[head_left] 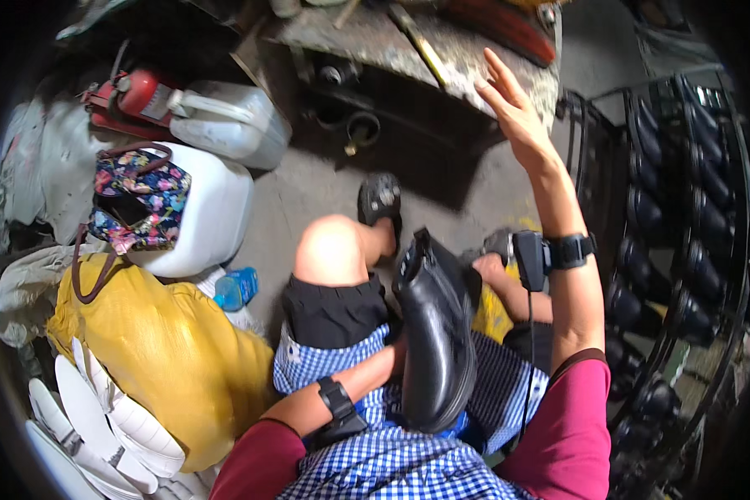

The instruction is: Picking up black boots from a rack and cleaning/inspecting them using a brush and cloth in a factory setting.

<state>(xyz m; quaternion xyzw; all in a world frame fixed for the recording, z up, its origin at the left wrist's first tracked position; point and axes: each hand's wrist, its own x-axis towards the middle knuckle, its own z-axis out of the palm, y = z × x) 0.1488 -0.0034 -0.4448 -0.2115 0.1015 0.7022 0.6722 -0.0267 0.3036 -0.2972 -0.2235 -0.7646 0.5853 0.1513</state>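
Note:
A black leather boot (439, 342) rests over my lap, its opening pointing away from me and its rounded toe toward my waist. From the left, my left hand (397, 357) reaches in behind the boot, which hides its fingers. My right hand (517, 117) is stretched forward at the near right corner of the worktable (350, 37), fingers extended and holding nothing. Left of that hand, a long narrow tool (425, 54), dark at one end and yellowish at the other, lies across the table edge. Whether my fingertips touch the tabletop I cannot tell.
To my right stands a rack (746, 200) with rows of black boots (642, 212). On my left are a yellow sack (162, 350), white sole-shaped pieces (92, 408), a white container (225, 208) with a floral bag (142, 200), a jug (233, 125) and a fire extinguisher (142, 92).

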